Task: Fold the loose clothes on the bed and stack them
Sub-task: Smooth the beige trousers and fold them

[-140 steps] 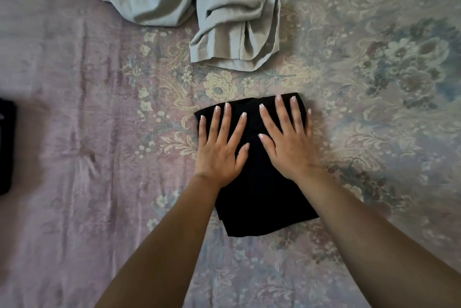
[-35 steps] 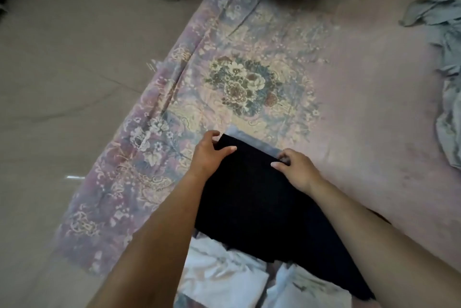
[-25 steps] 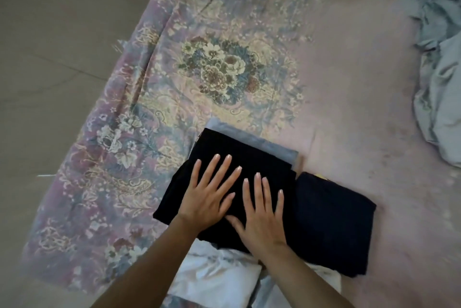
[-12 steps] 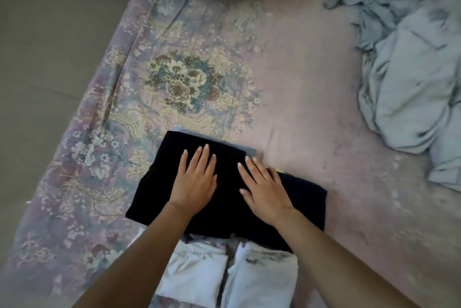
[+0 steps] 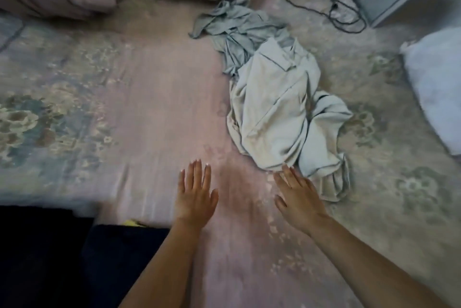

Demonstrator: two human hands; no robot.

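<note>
Both hands are held flat over the bed [image 5: 149,113], fingers straight and slightly spread, nothing gripped: the left hand [image 5: 195,198] at lower centre, the right hand [image 5: 298,198] beside the crumpled pale grey clothes [image 5: 274,108] at centre right. Folded dark clothes [image 5: 50,252] are seen at lower left.

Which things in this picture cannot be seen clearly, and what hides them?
All in the head view:
- Folded dark clothes: cut off by the left and bottom edges; the count is hidden.
- Yellow item: only a corner shows from under them.
- Crumpled pale garment: bunched, so its type is unclear.
- Right hand: its fingertips reach the garment's edge; contact is unclear.
- Left hand: blurred.
</note>
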